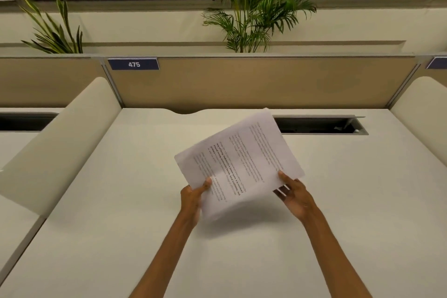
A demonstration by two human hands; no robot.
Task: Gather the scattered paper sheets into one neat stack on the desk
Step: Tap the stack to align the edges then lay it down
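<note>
Holding a sheaf of printed paper sheets (242,159) between both hands, the person keeps it lifted above the white desk (121,201), roughly at the desk's centre and slightly toward the right. The sheets are turned at an angle, so that the lines of text run diagonally, and the near lower edge is blurred. How many sheets make up the sheaf cannot be told.

Left hand (192,197): closed on the sheaf's lower left corner, thumb lying on the printed face, remaining fingers hidden behind the paper.

Right hand (294,195): closed on the lower right edge, thumb pressed on top of the page, fingers curled loosely underneath and partly visible below the paper's edge.

Both forearms enter from the bottom of the view and converge on the sheaf.

Surroundings: a tan partition panel (266,82) closes the far side of the desk and carries a blue number plate (133,64) reading 475. Rounded cream side dividers (60,143) flank the desk on the left and right. An open cable tray (321,126) is recessed in the desk's far right portion, just behind the sheaf's upper corner. Two potted palms (251,7) rise behind the partition, one at the left and one near the middle.
</note>
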